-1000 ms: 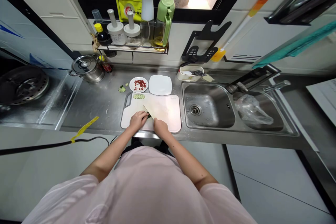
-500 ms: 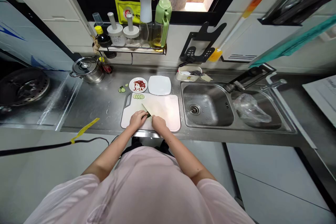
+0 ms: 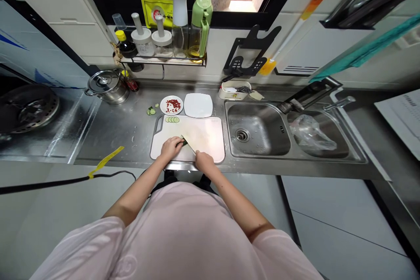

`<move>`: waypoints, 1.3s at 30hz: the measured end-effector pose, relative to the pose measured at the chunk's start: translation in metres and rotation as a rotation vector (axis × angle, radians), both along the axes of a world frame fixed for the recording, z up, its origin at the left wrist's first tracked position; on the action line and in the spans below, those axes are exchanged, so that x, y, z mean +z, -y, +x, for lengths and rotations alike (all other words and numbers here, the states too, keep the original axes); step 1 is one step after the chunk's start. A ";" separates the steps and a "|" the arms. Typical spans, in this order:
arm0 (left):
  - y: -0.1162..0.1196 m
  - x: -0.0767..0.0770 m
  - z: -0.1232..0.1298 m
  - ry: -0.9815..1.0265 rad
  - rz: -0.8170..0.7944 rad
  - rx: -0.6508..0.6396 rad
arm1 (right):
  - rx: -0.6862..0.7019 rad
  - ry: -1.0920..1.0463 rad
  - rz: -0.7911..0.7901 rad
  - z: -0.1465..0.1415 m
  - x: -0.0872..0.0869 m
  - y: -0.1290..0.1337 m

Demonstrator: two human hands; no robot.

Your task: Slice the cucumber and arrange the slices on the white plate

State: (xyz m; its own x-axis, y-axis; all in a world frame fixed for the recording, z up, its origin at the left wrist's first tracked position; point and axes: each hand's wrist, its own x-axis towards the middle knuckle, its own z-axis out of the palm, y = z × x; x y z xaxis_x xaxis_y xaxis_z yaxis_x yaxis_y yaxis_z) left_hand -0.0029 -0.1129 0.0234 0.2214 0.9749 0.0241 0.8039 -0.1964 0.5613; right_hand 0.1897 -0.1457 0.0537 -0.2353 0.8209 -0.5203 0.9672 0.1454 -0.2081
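A person's 2 bare hands meet over a white cutting board (image 3: 211,140) on a steel desk (image 3: 114,138): the left hand (image 3: 170,148), its fingers bunched and curled, pins a dark green vegetable piece (image 3: 185,142), apparently cucumber, while the right hand (image 3: 205,162) is closed around the knife (image 3: 189,145), its handle hidden inside the grip. The blade lies just right of the left fingers, beside the green piece; its long axis runs diagonally, from the right fingers forward and leftward to a tip beyond the left fingertips. The piece is mostly covered, so its long axis cannot be told. The knife should handle as stiff and fairly light, best gripped by the handle, well clear of the edge; the piece is probably firm, light and slippery where wet, best held from above with fingertips tucked back. Beyond the left fingers, 1 short row of pale green slices (image 3: 172,119) lies near the board's far edge, with a plate of red pieces (image 3: 162,104) farther out.
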 end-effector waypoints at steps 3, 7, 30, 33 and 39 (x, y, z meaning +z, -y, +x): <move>0.000 0.000 0.000 0.012 -0.012 0.010 | 0.000 0.001 -0.021 0.005 0.002 0.004; -0.001 0.003 0.000 0.030 -0.042 0.026 | 0.006 -0.004 -0.031 0.015 0.004 0.009; -0.020 0.011 -0.012 -0.061 -0.149 0.112 | -0.146 -0.040 0.230 0.031 0.025 0.009; -0.022 0.008 -0.014 -0.045 -0.141 0.107 | -0.137 -0.014 0.213 0.030 0.027 0.007; -0.025 0.015 -0.013 0.005 -0.056 0.239 | -0.095 0.066 0.162 0.029 0.032 0.004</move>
